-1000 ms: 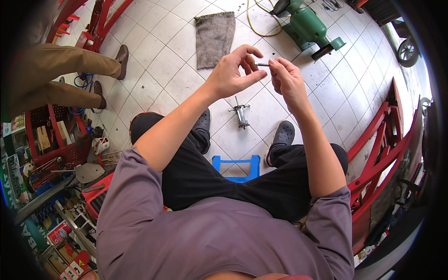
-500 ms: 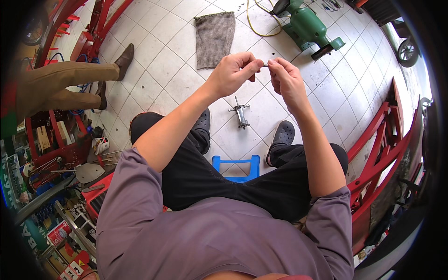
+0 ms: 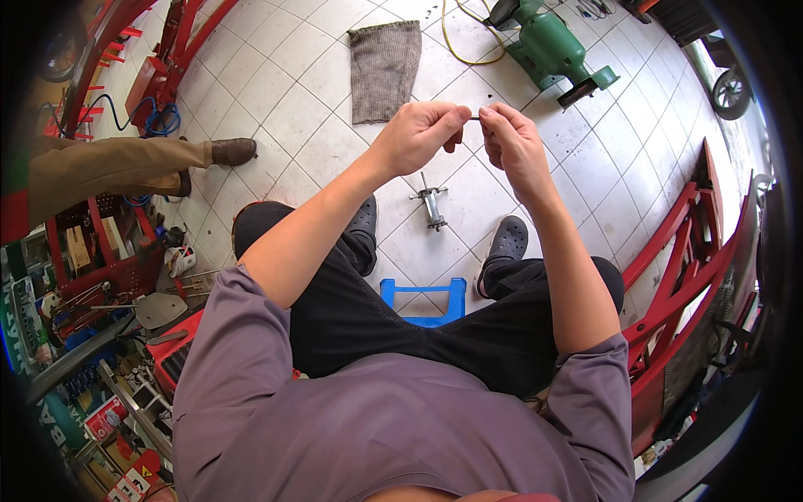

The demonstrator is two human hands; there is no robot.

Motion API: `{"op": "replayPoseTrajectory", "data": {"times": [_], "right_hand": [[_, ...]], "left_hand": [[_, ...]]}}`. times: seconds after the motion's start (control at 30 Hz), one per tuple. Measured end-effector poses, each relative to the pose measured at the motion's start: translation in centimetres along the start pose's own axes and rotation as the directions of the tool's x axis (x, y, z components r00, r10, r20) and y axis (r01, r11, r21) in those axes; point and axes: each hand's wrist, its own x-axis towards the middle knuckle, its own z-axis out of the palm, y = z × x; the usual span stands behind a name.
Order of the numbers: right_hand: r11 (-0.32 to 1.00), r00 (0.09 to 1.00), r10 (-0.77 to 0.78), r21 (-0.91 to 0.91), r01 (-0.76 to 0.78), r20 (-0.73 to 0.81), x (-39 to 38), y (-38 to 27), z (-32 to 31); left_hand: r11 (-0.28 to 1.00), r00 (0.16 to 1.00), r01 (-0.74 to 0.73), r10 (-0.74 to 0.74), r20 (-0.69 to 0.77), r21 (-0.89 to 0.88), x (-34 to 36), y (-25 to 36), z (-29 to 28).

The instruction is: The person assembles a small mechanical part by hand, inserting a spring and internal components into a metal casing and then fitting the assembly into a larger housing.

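Note:
Raised above the tiled floor, my left hand (image 3: 418, 134) has its fingers closed on one end of a short, thin metal bolt (image 3: 475, 117). My right hand (image 3: 510, 146) pinches the other end between thumb and forefinger, leaving a small dark stretch of it visible between the two hands; the rest is hidden by fingers. Below them a silver metal tool (image 3: 432, 203) with a cross bar and thin stem lies on the floor between my feet.
A grey cloth (image 3: 385, 71) and a green machine (image 3: 559, 54) with a yellow cable lie ahead. A blue plastic stool (image 3: 424, 320) is between my legs. Red metal frames (image 3: 669, 268) flank me. A person's legs (image 3: 125, 163) and tool clutter are at left.
My left hand's fingers have closed in around the bolt, which was more exposed earlier. The other person's foot at left has moved, now planted further down and to the right.

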Motion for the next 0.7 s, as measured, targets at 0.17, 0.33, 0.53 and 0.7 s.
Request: {"op": "replayPoseTrajectory", "data": {"times": [0.17,0.33,0.53,0.7], "right_hand": [[1.000,1.000,0.011,0.020,-0.011,0.002,0.0,0.1,-0.3],[0.998,1.000,0.023,0.051,-0.024,0.009,0.0,-0.1,-0.2],[0.997,1.000,0.026,0.071,-0.027,0.016,0.0,0.1,-0.1],[0.996,0.999,0.039,0.080,-0.041,0.019,0.0,0.1,-0.3]], "left_hand": [[0.983,0.980,-0.143,0.157,-0.125,0.115,0.0,0.4,0.7],[0.994,1.000,-0.005,0.006,-0.004,0.110,0.1,0.3,-0.2],[0.966,0.957,-0.209,0.234,-0.173,0.154,0.1,0.5,0.9],[0.990,0.997,-0.057,0.063,-0.047,0.129,0.0,0.3,0.2]]}}
